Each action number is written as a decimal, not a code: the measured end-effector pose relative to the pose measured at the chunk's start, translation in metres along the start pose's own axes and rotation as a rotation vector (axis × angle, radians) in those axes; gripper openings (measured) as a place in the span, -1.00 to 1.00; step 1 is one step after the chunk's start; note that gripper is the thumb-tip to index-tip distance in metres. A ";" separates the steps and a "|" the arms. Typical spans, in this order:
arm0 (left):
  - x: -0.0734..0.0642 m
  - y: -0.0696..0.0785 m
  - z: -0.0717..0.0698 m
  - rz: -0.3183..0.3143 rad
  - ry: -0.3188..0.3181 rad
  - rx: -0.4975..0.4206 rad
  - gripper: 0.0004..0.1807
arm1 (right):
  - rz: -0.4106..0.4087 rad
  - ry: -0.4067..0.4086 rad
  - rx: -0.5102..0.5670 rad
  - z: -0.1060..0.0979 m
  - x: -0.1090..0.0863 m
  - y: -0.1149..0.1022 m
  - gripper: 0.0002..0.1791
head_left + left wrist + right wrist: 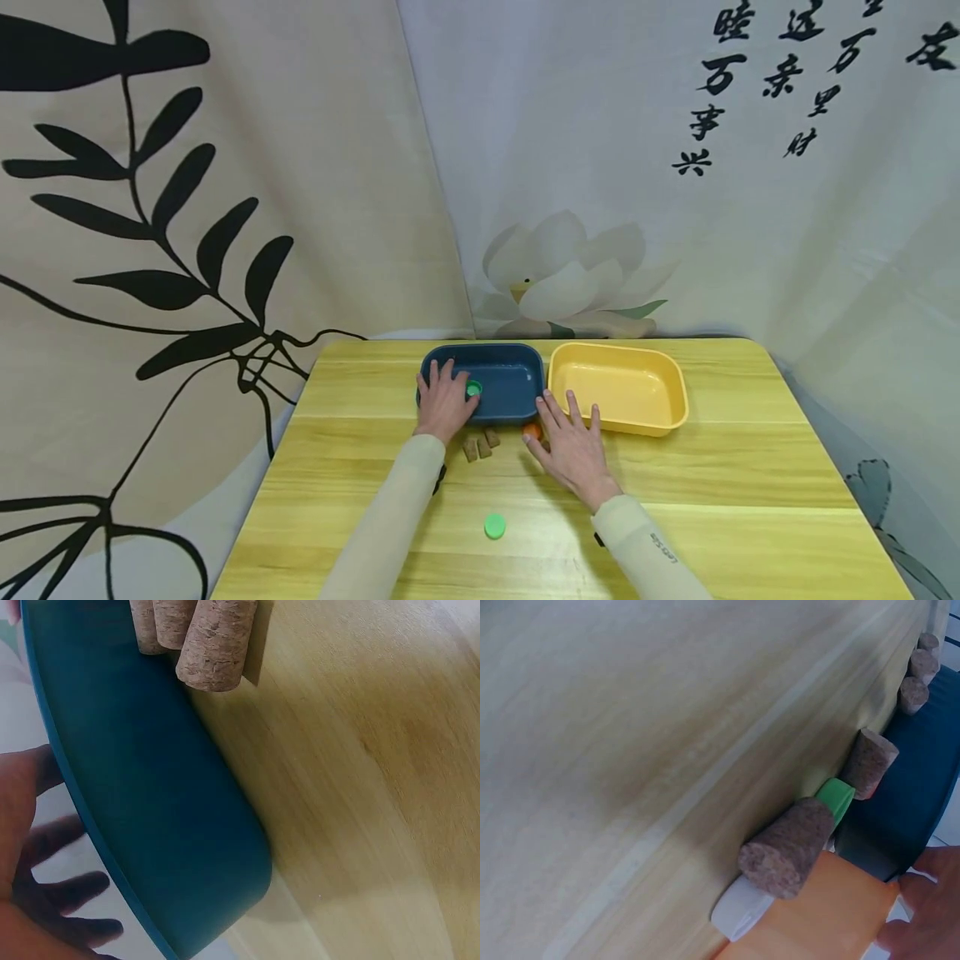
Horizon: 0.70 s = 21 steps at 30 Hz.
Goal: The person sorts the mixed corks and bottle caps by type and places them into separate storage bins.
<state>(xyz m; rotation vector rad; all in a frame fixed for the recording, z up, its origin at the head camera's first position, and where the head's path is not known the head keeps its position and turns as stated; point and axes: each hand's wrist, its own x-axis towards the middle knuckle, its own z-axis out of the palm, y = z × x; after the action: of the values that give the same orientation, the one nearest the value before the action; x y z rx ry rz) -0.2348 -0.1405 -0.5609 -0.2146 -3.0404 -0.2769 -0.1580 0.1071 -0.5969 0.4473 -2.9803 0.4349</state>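
My left hand point(442, 407) reaches over the left part of the blue tray point(517, 415), fingers spread and nothing gripped. Beside its thumb and index finger a green bottle cap point(473, 388) shows against the tray. In the left wrist view, the spread fingers point(71, 889) appear beyond the blue rim. Over the near left corner of the yellow tray point(667, 429), my right hand point(573, 450) stretches out its fingers. An orange cap point(532, 431) lies by its thumb, partly covered. In the right wrist view, corks point(787, 847), a white cap point(741, 907) and a green cap point(835, 798) lie along the trays' near walls.
Several corks point(483, 447) stand or lean in front of the blue tray. Another green bottle cap point(494, 526) lies on the wooden table point(750, 533) between my forearms. Behind the table hangs a printed cloth point(360, 167).
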 end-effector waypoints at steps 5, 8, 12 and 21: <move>-0.004 0.000 -0.001 -0.018 0.028 -0.028 -0.28 | 0.003 -0.011 -0.007 -0.001 0.000 0.000 -0.16; -0.011 -0.001 0.000 0.002 0.067 -0.050 -0.18 | 0.002 -0.012 -0.013 0.000 0.000 -0.001 -0.16; -0.023 -0.004 0.001 0.044 0.107 -0.064 -0.10 | 0.000 -0.007 -0.012 0.000 -0.001 -0.001 -0.15; -0.059 -0.003 -0.004 0.149 0.152 -0.090 -0.06 | 0.010 -0.024 0.005 0.000 0.000 -0.002 -0.17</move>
<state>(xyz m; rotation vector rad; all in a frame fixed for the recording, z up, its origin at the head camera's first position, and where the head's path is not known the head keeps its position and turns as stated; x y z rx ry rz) -0.1767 -0.1522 -0.5634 -0.4039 -2.8465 -0.3997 -0.1575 0.1057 -0.5960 0.4408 -3.0064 0.4419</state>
